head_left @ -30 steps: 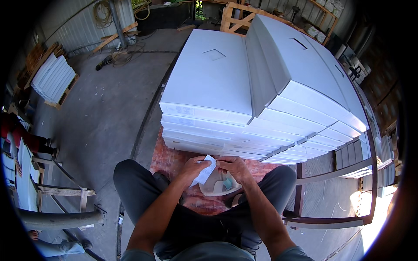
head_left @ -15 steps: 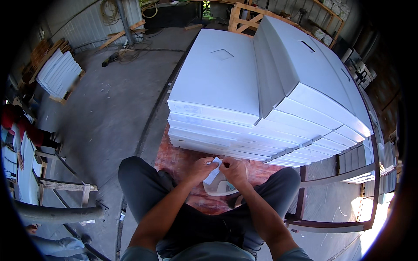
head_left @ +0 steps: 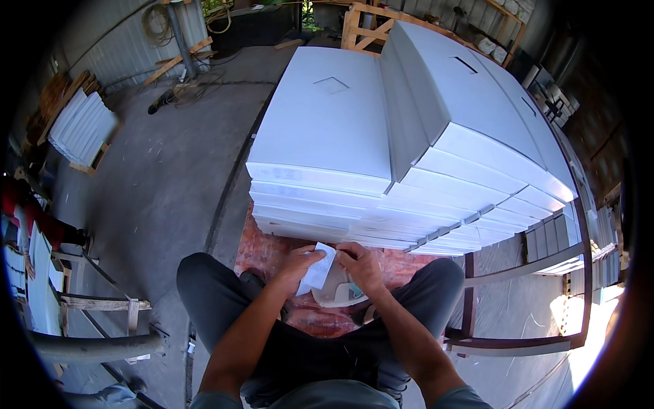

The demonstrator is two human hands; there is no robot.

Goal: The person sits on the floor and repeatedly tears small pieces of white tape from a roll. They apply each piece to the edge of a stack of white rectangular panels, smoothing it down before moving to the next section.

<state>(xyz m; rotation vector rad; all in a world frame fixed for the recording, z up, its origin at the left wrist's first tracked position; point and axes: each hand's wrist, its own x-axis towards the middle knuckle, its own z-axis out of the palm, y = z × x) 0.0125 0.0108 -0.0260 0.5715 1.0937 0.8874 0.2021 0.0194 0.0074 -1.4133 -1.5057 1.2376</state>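
Far L: co-worker in a dark red top (head_left: 37, 215) is standing beside a long white panel (head_left: 42, 276); farther off, a stack of thin white boards (head_left: 83, 126) is leaning on a pallet; ctr: worn red-brown surface (head_left: 249, 247) is lying below the hands; wearer's L hand (head_left: 294, 267) is gripping a small, flat white paper sheet (head_left: 316, 274), thumb pressing on top, other fingers mostly hidden; sheet is slanting btwn the hands, overlapping in view a pale, rounded container (head_left: 328, 303) w/ a teal item (head_left: 355, 291); R hand (head_left: 362, 267) is hovering at sheet's upper R edge, thumb + index bunching together; can't tell if they're pinching the edge or sth small; R + ahead: stacked flat white cartons (head_left: 436, 180); far R: dark red metal frame (head_left: 584, 286).

Change vs 0.5 s ago: sheet is showing a broader face, R fingers sitting more beside it; prob. L hand is doing most of the holding, sheet handling still under way.
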